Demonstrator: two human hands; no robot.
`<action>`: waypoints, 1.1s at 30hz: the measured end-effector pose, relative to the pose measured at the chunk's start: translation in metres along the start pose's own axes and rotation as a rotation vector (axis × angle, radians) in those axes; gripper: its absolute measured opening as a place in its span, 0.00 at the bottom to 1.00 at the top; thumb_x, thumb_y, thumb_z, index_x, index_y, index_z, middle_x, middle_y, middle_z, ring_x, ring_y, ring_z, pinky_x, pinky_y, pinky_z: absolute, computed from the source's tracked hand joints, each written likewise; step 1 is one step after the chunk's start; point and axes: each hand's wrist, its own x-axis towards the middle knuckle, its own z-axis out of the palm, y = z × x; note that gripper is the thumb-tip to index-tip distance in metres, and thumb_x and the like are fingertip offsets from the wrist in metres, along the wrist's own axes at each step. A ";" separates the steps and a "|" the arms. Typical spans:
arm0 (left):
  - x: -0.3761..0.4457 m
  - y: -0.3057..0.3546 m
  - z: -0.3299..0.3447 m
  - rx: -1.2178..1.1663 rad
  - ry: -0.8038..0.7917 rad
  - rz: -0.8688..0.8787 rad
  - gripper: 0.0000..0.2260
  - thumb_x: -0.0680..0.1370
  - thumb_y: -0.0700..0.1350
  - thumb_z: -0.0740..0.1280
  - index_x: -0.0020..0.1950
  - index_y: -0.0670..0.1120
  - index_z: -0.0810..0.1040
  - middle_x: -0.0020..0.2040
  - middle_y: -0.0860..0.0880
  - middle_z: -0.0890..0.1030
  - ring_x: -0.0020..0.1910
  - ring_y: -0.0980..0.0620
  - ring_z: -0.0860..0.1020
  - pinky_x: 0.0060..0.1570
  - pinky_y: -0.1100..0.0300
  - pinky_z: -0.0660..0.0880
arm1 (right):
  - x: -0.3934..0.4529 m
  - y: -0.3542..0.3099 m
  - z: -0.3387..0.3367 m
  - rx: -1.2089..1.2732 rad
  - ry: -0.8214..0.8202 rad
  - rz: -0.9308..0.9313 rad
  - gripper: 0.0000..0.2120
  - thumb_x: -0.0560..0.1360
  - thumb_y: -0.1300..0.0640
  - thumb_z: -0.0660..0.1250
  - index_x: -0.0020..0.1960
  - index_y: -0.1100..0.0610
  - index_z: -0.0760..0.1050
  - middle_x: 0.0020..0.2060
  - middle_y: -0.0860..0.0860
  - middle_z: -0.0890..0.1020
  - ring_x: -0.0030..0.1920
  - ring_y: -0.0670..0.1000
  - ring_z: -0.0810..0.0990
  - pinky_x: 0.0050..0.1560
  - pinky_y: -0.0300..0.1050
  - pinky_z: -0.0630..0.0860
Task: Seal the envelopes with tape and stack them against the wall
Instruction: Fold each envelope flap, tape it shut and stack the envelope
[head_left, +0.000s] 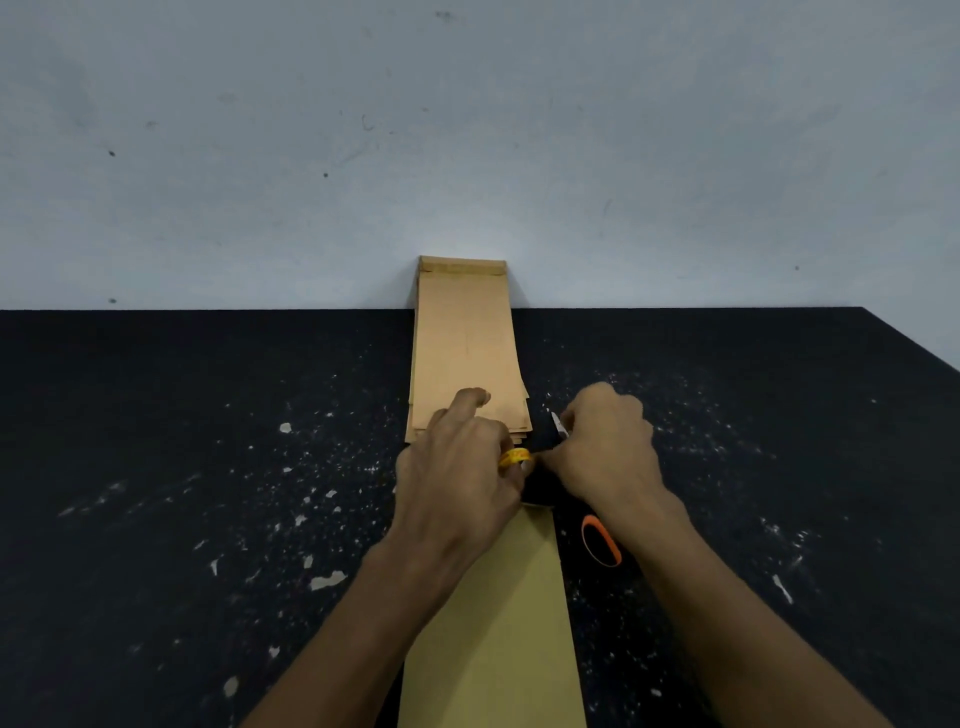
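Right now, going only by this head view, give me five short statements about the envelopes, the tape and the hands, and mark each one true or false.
1. A stack of brown envelopes leans against the wall. True.
2. The near envelope lies flat on the black table between the forearms. True.
3. An orange-rimmed object lies left of the near envelope. False: it lies on the right, beside the right forearm.
4. The left hand rests flat on the table, away from everything. False: it holds a yellow tape roll at the near envelope's far end.
5. The right hand holds nothing. False: its fingers are curled round black tape.
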 end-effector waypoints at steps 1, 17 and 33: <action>0.000 -0.001 0.000 -0.003 -0.003 0.006 0.11 0.77 0.55 0.68 0.54 0.51 0.83 0.76 0.54 0.64 0.65 0.51 0.72 0.54 0.50 0.76 | 0.000 0.001 -0.001 0.001 0.005 0.001 0.11 0.69 0.58 0.78 0.48 0.56 0.79 0.47 0.55 0.79 0.48 0.56 0.79 0.48 0.53 0.82; -0.023 -0.016 -0.051 -1.629 0.008 -0.122 0.25 0.81 0.61 0.47 0.74 0.56 0.67 0.66 0.54 0.79 0.60 0.43 0.81 0.56 0.44 0.77 | -0.068 -0.028 -0.035 1.037 -0.181 -0.017 0.02 0.74 0.58 0.74 0.44 0.56 0.86 0.29 0.50 0.83 0.25 0.41 0.75 0.22 0.35 0.66; -0.042 -0.012 -0.048 -1.537 -0.068 -0.078 0.24 0.79 0.62 0.49 0.74 0.60 0.66 0.70 0.58 0.76 0.71 0.44 0.72 0.73 0.41 0.62 | -0.081 -0.028 -0.034 1.116 -0.094 0.044 0.04 0.72 0.59 0.76 0.41 0.60 0.84 0.34 0.55 0.84 0.33 0.46 0.80 0.27 0.36 0.72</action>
